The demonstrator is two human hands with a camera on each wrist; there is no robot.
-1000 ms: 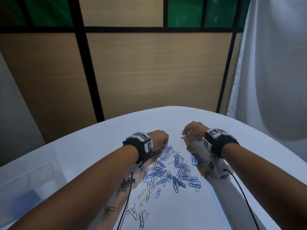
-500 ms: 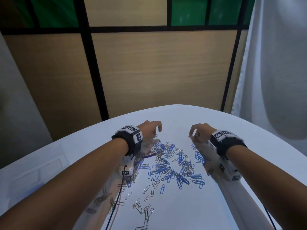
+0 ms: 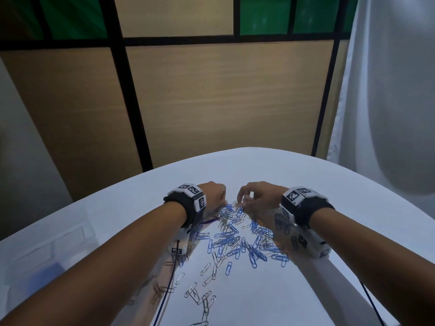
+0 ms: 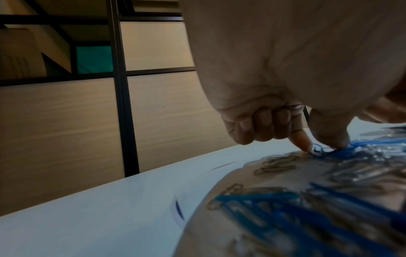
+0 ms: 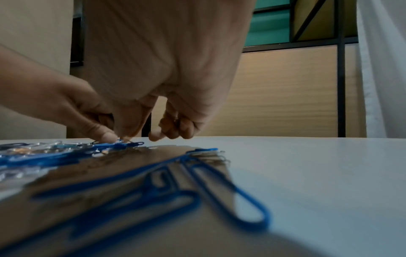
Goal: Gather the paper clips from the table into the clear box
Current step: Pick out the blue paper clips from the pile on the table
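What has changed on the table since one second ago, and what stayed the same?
The left hand and right hand, spread apart half a second ago, have come together again at the far edge of the clips. The left fingertips now pinch at a blue clip. The pile looks roughly unchanged on the table.

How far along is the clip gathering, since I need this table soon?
Done: nothing that shows; what the clear box at the left holds is too blurred to tell. In hand: the left hand and the right hand each pinch at paper clips on the pile's far edge. Left: nearly everything, as blue and silver clips lie scattered across the table.
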